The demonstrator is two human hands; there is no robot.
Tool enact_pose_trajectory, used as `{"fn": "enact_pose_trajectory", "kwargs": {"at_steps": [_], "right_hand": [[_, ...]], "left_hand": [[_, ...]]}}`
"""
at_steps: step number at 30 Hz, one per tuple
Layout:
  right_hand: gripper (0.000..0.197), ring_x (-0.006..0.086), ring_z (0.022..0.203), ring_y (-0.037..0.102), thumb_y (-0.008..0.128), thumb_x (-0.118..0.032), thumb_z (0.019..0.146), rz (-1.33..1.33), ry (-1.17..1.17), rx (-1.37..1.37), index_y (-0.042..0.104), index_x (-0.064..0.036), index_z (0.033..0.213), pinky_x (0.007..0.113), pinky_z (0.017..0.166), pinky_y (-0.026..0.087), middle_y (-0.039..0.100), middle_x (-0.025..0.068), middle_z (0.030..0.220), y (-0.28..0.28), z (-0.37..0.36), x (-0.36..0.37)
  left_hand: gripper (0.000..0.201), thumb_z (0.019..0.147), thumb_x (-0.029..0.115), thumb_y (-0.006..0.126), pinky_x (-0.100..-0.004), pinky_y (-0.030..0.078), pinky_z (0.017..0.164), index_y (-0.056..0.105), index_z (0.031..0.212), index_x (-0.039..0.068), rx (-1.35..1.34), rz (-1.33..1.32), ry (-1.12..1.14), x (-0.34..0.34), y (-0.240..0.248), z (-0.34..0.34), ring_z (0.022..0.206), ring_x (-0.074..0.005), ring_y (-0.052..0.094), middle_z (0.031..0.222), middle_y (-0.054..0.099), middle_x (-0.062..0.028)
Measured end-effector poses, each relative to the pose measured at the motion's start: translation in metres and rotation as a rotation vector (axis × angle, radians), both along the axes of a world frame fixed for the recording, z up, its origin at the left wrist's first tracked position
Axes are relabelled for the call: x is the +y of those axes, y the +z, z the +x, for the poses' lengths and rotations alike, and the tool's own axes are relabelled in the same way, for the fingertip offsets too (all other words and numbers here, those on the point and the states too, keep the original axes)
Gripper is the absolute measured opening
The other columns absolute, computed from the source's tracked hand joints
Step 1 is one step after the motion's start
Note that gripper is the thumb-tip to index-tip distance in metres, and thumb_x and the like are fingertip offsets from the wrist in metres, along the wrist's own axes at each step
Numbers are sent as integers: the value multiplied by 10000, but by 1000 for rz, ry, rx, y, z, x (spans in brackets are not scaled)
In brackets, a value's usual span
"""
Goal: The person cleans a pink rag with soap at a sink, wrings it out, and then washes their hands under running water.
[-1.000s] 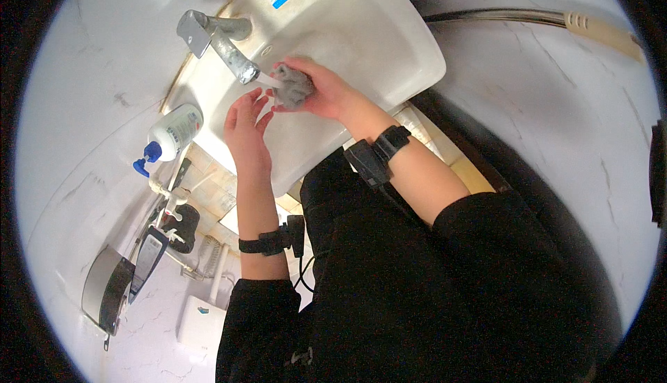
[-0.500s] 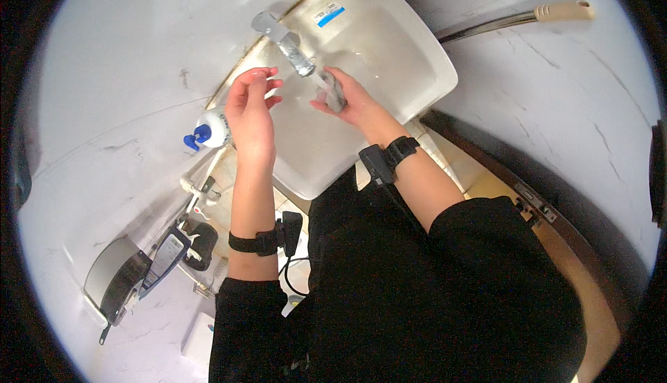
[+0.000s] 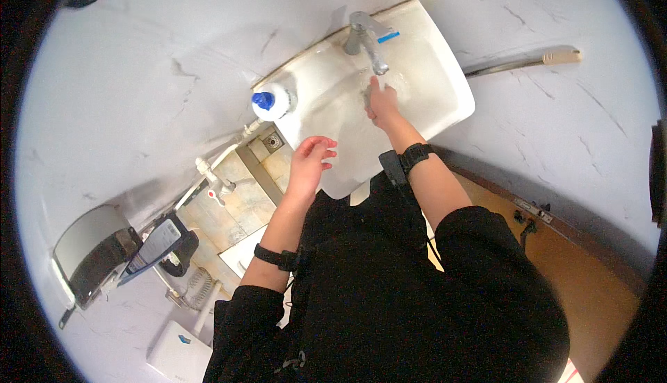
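My right hand (image 3: 383,103) is under the spout of a chrome tap (image 3: 375,58), over the white washbasin (image 3: 448,81). Its fingers are closed around a small grey object (image 3: 367,96), mostly hidden by the hand; its kind cannot be made out. Near the basin's front left edge, my left hand (image 3: 310,164) hangs with fingers loosely bent and apart, holding nothing. A white pump bottle (image 3: 275,103) with a blue top stands on the basin's left corner, beyond my left hand.
A grey-and-black dispenser (image 3: 97,251) is fixed to the left wall. A white valve with a red mark (image 3: 219,190) sits below the basin's left side. A bar with a beige end (image 3: 559,57) runs along the right wall. Black straps circle both forearms.
The whole view has shifted. My left hand has moved away from the tap toward the basin's front left edge. My right hand has turned under the spout, still closed on the grey object.
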State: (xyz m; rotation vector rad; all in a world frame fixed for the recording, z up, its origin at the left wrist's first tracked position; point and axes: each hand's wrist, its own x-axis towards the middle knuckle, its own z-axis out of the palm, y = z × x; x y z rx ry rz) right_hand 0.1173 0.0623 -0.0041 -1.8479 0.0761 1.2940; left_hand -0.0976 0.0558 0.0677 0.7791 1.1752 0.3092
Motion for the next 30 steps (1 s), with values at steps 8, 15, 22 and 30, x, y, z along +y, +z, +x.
{"fn": "enact_pose_trajectory", "kwargs": {"at_steps": [8,15,22,30], "right_hand": [[313,285,928,597,431,-258,973,518,-335,506,504,10,1118,402,806,494,597,171,1005,-38,50,-36],[369,281,959,589,461,-312,985,451,-72,446,507,12,1155,403,880,476,608,157,1050,44,31,-57],[313,276,969,573,628,-267,895,222,350,-57,612,-40,1109,374,863,463,586,132,1122,22,66,-54],[290,299,1036,566,619,-129,811,337,570,-932,617,-109,1100,420,849,458,554,133,1176,22,107,-65]], "left_hand": [[431,936,357,485,-369,462,886,459,1250,63,-105,-250,-116,-13,-26,31,1118,-226,535,1256,539,-94],[643,919,549,427,-453,426,930,412,1327,52,-523,-706,455,2,-102,104,1138,-265,510,1285,521,-98],[653,897,588,381,-422,391,980,501,1277,71,-1107,-802,538,-13,-100,181,1122,-290,532,1247,562,-101],[529,886,453,521,-366,514,872,543,1194,24,-1049,-607,747,-7,-99,181,1093,-274,572,1233,563,-151]]}}
